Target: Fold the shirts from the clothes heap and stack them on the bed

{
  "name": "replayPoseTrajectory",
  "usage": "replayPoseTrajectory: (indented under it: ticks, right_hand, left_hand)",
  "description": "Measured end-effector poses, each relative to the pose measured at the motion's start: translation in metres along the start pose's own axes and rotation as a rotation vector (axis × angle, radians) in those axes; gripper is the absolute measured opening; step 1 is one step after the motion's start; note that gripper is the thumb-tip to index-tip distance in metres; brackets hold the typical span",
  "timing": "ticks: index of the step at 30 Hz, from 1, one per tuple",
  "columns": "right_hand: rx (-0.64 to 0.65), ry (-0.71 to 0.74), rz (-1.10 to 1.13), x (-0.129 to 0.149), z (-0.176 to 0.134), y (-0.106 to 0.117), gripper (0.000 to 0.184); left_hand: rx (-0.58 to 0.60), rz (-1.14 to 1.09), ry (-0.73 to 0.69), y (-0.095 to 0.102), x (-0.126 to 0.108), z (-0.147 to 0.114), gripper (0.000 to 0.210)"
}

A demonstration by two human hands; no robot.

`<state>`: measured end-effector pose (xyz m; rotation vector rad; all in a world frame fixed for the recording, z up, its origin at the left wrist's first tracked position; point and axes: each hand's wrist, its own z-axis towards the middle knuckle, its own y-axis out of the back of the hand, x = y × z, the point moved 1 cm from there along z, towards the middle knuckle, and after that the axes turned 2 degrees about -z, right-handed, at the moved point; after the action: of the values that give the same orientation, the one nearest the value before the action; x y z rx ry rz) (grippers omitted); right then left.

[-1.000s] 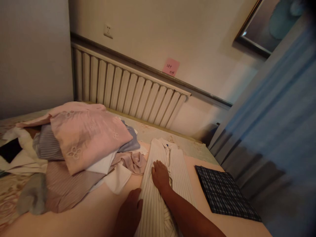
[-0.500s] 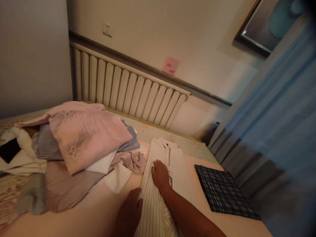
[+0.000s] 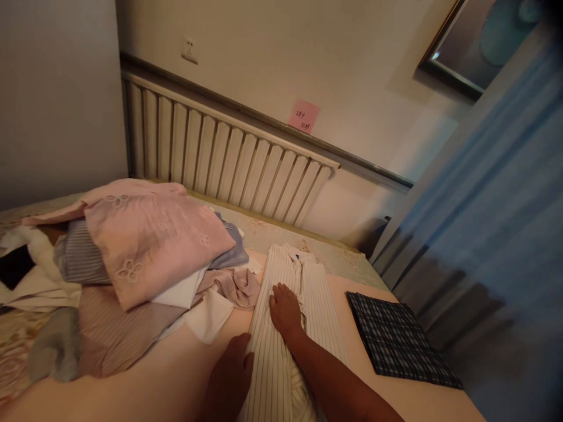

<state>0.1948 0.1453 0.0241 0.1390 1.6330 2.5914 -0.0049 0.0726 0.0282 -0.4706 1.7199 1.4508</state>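
Observation:
A white shirt with dark pinstripes (image 3: 266, 351) lies lengthwise on the bed, its collar at the far end and its sides folded in. Flat on its left front panel rests my right hand (image 3: 285, 308), palm down with the fingers stretched forward. My left hand (image 3: 231, 372) is at the shirt's left edge, lower down, with thumb and fingers apart; part of it is dark in shadow. Neither hand grips anything that I can see. The shirt's near end runs past the bottom of the picture, partly covered by my right forearm.
To the left is a heap of clothes topped by a pink embroidered garment (image 3: 162, 240), with a grey piece (image 3: 55, 346) beside it. A folded dark plaid cloth (image 3: 400, 337) lies at right. Behind the bed stand a radiator (image 3: 211, 146) and a blue curtain (image 3: 479, 234).
Almost nothing differs. Both hands stay in place on and beside the shirt, and the view has shifted very slightly.

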Motion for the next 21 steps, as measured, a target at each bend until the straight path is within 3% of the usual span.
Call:
replayPoseTrajectory:
  ticks: [21]
  right_hand:
    - [-0.026, -0.006, 0.021, 0.0006, 0.0000, 0.0014, 0.037]
  left_hand:
    - [-0.017, -0.024, -0.002, -0.0047, 0.0043, 0.0035, 0.044]
